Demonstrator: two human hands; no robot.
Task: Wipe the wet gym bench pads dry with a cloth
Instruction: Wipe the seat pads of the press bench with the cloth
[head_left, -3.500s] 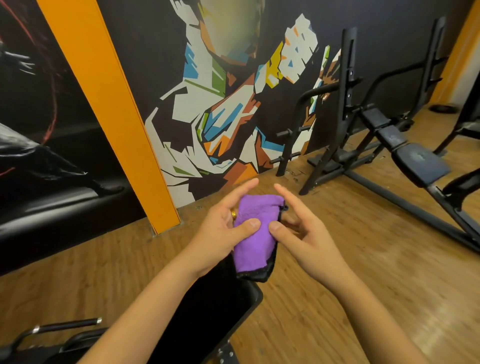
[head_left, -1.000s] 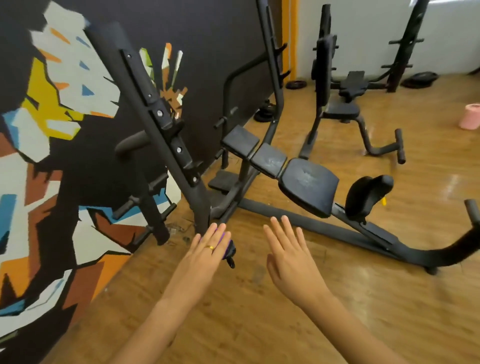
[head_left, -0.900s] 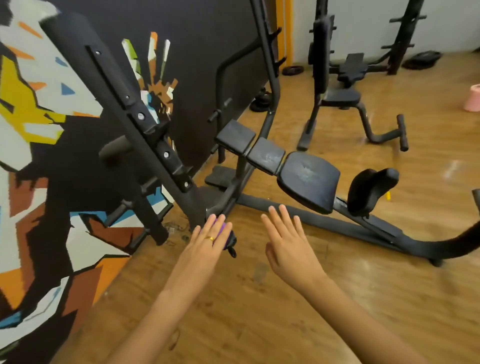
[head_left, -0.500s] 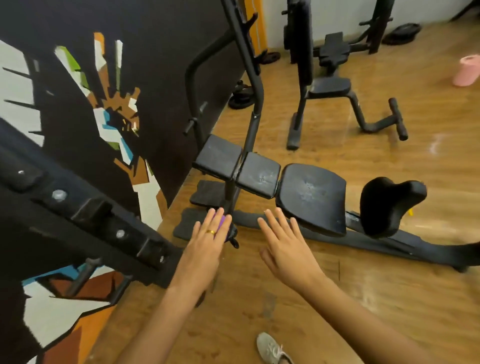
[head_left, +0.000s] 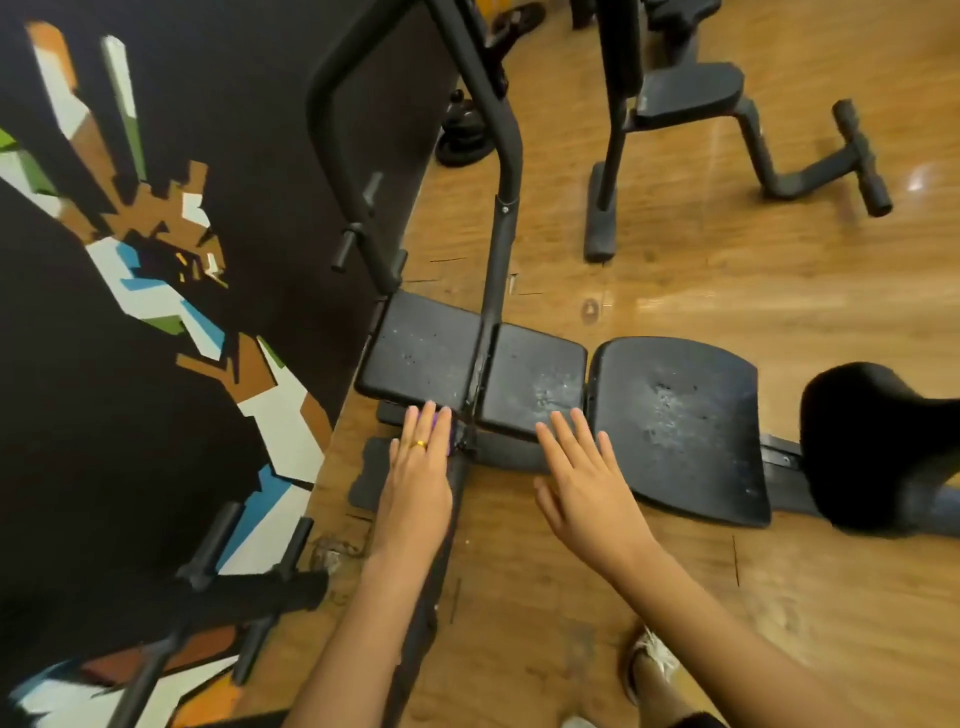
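Head view, lower centre: our left hand (head_left: 418, 478) lay flat, fingers together over the purple cloth (head_left: 431, 418), just below the mid-frame bench pads (head_left: 535, 379) — our right hand (head_left: 587, 483) hovered alongside, fingers slightly spread.

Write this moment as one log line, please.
left hand: flat over purple cloth | right hand: open, empty | bench pads: speckled patches showing
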